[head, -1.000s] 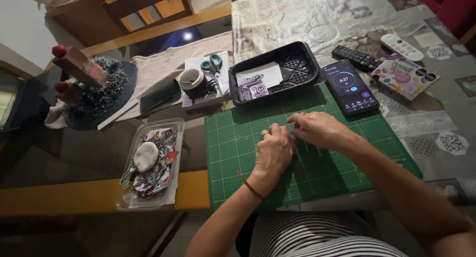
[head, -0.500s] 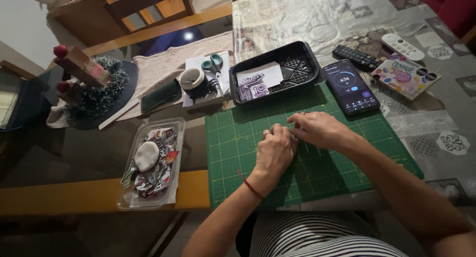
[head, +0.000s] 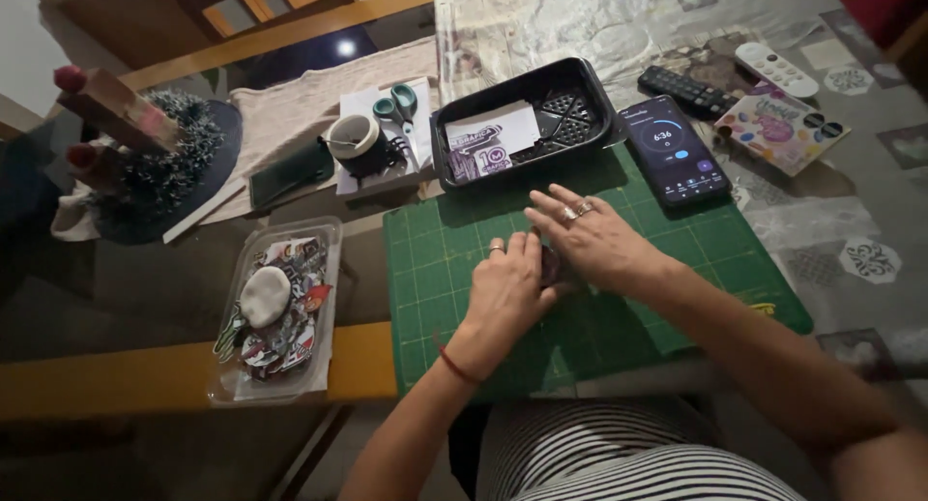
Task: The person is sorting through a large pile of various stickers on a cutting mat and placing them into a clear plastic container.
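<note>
Both my hands rest together on a green cutting mat (head: pixel 454 240) in front of me. My left hand (head: pixel 509 288) lies flat with a ring on one finger and a red band at the wrist. My right hand (head: pixel 592 238), also ringed, presses down beside it with fingers spread. Between the two hands a small dark object (head: pixel 551 265) shows only as a sliver, and I cannot tell what it is. Both hands touch it.
A black tray (head: pixel 580 80) with printed cards sits beyond the mat. A phone (head: pixel 673 150) with a lit screen lies at the mat's right corner. Left of the mat stands a clear box of stickers (head: pixel 277 308). Scissors (head: pixel 400 109), tape roll (head: pixel 353 138) and two remotes (head: pixel 691 90) lie further back.
My hands have stayed in nearly the same place on the mat; only the fingers have shifted slightly over the small dark object.
</note>
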